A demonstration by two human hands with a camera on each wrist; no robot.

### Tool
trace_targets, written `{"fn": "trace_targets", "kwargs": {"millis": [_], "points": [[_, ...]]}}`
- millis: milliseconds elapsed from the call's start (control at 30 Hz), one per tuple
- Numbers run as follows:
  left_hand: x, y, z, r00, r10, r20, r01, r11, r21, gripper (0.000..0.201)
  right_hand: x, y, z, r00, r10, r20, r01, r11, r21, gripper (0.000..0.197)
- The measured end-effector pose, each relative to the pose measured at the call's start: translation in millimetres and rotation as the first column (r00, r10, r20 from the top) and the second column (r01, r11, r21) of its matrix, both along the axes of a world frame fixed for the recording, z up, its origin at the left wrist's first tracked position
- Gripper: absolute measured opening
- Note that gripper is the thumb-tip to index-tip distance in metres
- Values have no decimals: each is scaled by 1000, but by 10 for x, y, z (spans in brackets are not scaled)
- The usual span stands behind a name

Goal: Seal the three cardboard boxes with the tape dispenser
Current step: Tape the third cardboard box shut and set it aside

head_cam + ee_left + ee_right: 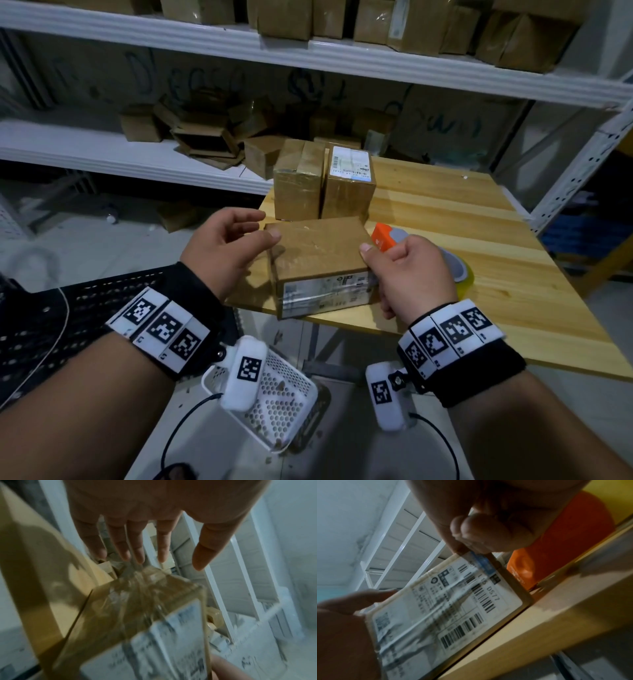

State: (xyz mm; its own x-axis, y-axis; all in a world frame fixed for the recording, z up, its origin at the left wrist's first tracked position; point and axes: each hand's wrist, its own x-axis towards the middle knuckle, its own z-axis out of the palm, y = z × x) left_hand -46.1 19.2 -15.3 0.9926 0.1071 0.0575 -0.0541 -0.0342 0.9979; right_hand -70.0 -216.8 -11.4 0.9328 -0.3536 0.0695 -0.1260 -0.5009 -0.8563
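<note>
A flat cardboard box (318, 250) with a shipping label on its front side lies near the table's front edge. My left hand (265, 226) hovers at its left end with straight, spread fingers (133, 545), and the thumb tip touches the top corner. My right hand (373, 263) grips the box's right end, thumb on top and curled fingers (479, 531) at the labelled side (453, 601). The orange tape dispenser (385, 236) with its yellow roll lies on the table just behind my right hand. Two more boxes (298, 181) (347, 188) stand upright side by side behind the flat one.
The wooden table (479, 219) stretches away to the right. White metal shelves (137, 150) with several cardboard boxes run behind and above. A white perforated basket (284, 404) sits on the floor below the table's front edge.
</note>
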Motion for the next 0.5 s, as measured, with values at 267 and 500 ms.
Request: {"fn": "trace_targets", "kwargs": {"millis": [267, 500], "points": [[-7, -97, -60, 997, -33, 72, 30, 999, 34, 51, -73, 8, 91, 999, 16, 29, -7, 954, -301, 44], [68, -68, -106, 997, -17, 76, 9, 994, 107, 32, -85, -236, 298, 984, -68, 166, 122, 932, -340, 35]]}}
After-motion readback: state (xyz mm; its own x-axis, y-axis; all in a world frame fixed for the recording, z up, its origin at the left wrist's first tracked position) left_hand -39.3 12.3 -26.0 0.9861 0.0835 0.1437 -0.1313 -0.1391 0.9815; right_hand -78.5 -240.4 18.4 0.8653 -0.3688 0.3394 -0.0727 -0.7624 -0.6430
